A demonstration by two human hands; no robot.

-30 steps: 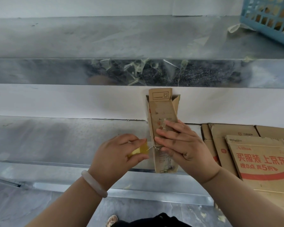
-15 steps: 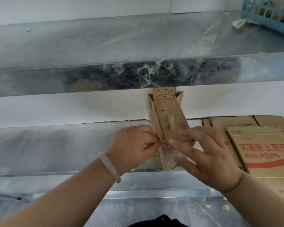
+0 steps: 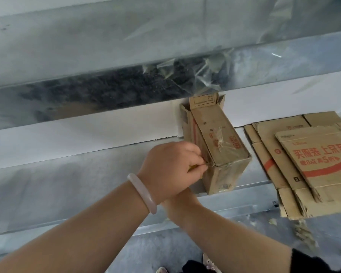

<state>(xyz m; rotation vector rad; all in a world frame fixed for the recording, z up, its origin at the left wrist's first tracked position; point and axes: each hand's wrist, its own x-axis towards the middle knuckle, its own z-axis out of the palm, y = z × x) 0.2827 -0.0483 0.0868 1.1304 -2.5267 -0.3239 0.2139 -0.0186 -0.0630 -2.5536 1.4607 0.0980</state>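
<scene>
Head view showed my left hand [image 3: 171, 168] curled round a small yellow tool [image 3: 191, 167], pressed to the near left edge of the cardboard box [image 3: 222, 148] standing just right of my knuckles. My right hand [image 3: 178, 200] lay hidden beneath the left, so I could not tell its grip. Flattened cartons [image 3: 313, 160] lay further right.

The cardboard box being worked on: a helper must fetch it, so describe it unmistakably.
Find the lower metal shelf. Left of the flattened cartons, the cardboard box alone stands assembled, its tape torn, with the left hand holding a yellow tool to it.
</scene>
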